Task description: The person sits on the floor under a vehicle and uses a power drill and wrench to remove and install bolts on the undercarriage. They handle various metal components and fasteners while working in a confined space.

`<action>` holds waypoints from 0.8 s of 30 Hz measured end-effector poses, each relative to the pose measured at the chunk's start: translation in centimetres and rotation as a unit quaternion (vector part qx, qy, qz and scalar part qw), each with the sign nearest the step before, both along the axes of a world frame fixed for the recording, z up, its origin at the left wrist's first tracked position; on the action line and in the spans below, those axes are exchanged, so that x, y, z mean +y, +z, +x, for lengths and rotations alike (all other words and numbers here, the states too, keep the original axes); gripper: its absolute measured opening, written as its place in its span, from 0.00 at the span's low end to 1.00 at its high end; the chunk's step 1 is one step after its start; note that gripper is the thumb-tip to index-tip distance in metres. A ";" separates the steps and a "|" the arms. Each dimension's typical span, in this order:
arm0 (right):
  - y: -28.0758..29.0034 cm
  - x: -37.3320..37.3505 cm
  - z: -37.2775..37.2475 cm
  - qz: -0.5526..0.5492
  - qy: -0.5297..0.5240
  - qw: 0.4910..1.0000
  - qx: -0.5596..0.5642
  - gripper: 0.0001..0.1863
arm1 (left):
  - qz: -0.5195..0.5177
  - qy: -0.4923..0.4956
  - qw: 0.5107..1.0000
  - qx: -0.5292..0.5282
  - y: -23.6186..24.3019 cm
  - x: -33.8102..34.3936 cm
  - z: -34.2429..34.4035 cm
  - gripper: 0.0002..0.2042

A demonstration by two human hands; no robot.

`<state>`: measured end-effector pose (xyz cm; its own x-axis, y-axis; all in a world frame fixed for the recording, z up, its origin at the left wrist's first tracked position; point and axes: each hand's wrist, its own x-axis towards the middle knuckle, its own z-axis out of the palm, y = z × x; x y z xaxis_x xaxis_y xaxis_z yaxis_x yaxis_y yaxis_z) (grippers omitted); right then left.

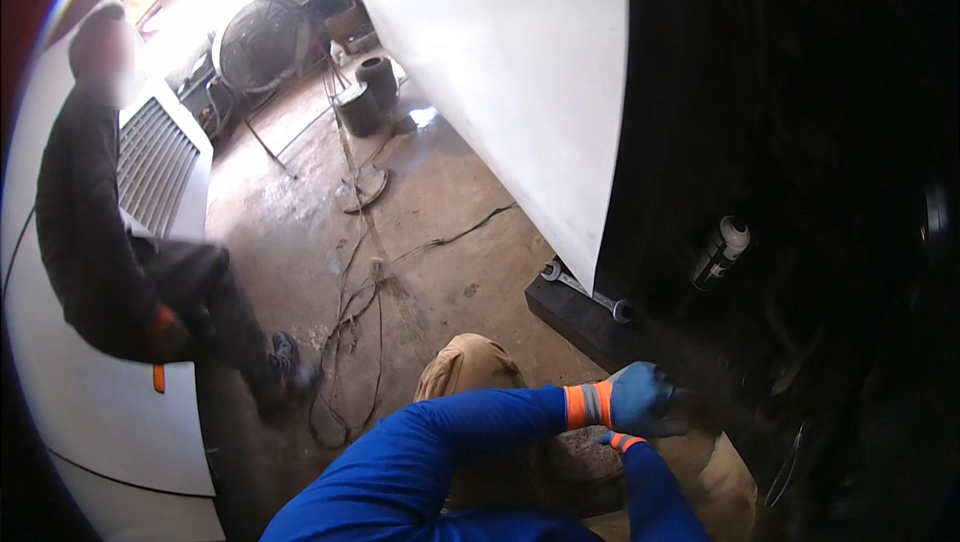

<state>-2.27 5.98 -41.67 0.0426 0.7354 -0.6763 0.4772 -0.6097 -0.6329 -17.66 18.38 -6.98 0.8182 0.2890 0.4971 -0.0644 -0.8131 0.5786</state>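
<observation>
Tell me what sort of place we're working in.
Probably a vehicle repair workshop: an open-ended wrench lies on a dark block, cables trail over the stained floor, and a white panel with a slatted grille, perhaps a vehicle's side, stands at the left.

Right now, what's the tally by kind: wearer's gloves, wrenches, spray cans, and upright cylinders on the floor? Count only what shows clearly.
Wearer's gloves: 2
Wrench: 1
Spray can: 1
Floor cylinders: 2
Total: 6
</observation>
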 end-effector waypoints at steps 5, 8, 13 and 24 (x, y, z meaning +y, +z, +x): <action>0.4 -2.0 0.3 0.050 0.039 0.994 -0.086 0.21 | -0.024 -0.089 0.980 0.177 -3.3 -0.4 -0.3 0.20; 0.9 -3.1 0.4 0.065 0.059 0.989 -0.122 0.21 | -0.059 -0.122 0.939 0.315 -2.6 -0.1 -1.8 0.24; 2.8 -3.3 0.7 0.098 0.087 0.978 -0.163 0.23 | -0.007 -0.120 0.951 0.284 -3.0 0.1 -2.9 0.23; 16.2 -1.8 -0.1 0.241 0.075 0.950 -0.182 0.26 | -0.049 -0.080 0.945 0.315 -1.1 0.9 -3.2 0.24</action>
